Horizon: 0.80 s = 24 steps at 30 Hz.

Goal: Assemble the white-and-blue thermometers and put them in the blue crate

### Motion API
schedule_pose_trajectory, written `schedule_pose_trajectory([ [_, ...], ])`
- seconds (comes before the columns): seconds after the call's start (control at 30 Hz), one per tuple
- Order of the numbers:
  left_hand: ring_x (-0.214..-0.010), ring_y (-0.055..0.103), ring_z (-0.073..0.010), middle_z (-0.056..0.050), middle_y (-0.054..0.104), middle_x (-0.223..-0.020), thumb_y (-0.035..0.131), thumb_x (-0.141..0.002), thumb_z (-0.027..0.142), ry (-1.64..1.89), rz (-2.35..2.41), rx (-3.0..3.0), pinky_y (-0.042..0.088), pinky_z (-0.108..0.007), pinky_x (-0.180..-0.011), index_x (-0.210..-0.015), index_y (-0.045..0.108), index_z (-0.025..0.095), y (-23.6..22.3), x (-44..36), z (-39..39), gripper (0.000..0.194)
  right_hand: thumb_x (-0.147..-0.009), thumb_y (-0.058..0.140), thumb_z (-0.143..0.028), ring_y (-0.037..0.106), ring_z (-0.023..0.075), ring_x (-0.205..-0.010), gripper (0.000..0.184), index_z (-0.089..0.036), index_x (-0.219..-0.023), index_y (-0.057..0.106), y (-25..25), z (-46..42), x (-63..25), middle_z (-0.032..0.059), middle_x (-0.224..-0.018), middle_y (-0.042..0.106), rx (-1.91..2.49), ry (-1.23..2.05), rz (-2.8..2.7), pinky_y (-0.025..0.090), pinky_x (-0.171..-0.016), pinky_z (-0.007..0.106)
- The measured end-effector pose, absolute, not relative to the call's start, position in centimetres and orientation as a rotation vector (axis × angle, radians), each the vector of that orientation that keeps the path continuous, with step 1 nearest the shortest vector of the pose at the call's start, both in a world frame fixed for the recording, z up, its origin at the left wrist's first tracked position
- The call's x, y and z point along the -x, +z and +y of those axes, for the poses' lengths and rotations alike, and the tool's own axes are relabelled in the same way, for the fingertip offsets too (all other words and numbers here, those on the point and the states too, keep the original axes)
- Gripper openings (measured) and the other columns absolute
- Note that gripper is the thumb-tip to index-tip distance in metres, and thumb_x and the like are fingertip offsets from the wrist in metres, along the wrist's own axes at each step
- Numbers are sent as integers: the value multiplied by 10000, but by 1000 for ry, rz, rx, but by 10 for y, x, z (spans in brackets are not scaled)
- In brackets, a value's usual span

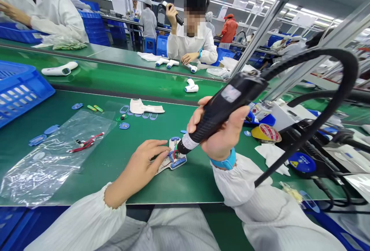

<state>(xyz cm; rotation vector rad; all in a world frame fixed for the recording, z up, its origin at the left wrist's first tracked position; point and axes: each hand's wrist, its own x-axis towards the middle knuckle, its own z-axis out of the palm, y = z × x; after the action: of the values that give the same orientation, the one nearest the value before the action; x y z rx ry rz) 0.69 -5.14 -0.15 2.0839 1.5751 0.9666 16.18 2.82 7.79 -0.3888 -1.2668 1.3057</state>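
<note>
- Left grip point(146, 160) rests with bent fingers at the left side of the white shell point(166, 164); whether it pinches the edge or only presses cannot be told.
- The white shell lies inside-up on the near counter point(124, 189), showing blue inner pieces and red wire. It probably wants firm, flat pressure, fingertips clear of the tool's nose and wire tucked aside.
- Right grip point(221, 141) is wrapped around the black powered driver point(222, 106), whose nose reaches the shell from between one and two o'clock. Its tip is hidden; a more upright tool would likely seat squarer.
- Around the shell, left to right: blue crate point(40, 83) between nine and ten o'clock, clear bag point(63, 127) with red wires point(91, 141) at nine, loose white casing point(140, 106) at eleven, yellow tape roll point(257, 132) near three.
- Beyond runs a green belt point(130, 79), carrying white handheld devices point(59, 69) at ten and just past twelve.
- Across it, one co-worker point(62, 12) sits between ten and eleven, another point(175, 44) at twelve with a raised dark tool point(178, 19); farther people work under strip lights.
</note>
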Motion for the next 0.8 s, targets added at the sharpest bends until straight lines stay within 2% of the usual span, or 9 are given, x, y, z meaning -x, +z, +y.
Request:
schedule_pose_trajectory([
  [0.2, -1134, 468, -201, -41, 558, -1225, 423, -903, 275, 947, 1289, -2181, 426, -383, -939, -1049, 643, 292, 13, -23, -37, 265, -770, 322, -736, 454, 147, -398, 561, -221, -831, 535, 106, 22, -181, -12, -544, 464, 388, 1271, -1121, 366, -369, 280],
  [0.4, -1060, 494, -201, -45, 619, -1071, 455, -887, 287, 909, 1272, -2340, 426, -373, -904, -900, 678, 262, 22, -43, -12, 225, -729, 376, -765, 448, 146, -394, 574, -231, -846, 550, 121, 25, -221, -12, -545, 460, 355, 1206, -1137, 357, -369, 282],
  [0.57, -914, 543, -187, -48, 642, -931, 418, -898, 308, 675, 1299, -2590, 438, -341, -830, -885, 660, 207, 36, -83, 57, 262, -666, 487, -747, 469, 157, -403, 561, -231, -866, 578, 120, 26, -274, -8, -553, 491, 401, 1005, -1200, 360, -371, 291],
  [0.7, -899, 549, -237, -101, 642, -900, 430, -884, 270, 618, 1402, -2667, 427, -391, -806, -878, 672, 151, 41, -134, 129, 269, -696, 444, -737, 493, 168, -446, 586, -217, -922, 588, 106, 22, -303, 7, -612, 517, 450, 878, -1229, 398, -416, 317],
  [0.8, -956, 539, -295, -178, 621, -1003, 495, -836, 200, 601, 1503, -2675, 408, -462, -817, -946, 651, 84, 44, -152, 157, 223, -734, 521, -637, 521, 177, -512, 470, -239, -983, 551, 104, 18, -319, 8, -657, 540, 550, 873, -1301, 449, -473, 332],
])
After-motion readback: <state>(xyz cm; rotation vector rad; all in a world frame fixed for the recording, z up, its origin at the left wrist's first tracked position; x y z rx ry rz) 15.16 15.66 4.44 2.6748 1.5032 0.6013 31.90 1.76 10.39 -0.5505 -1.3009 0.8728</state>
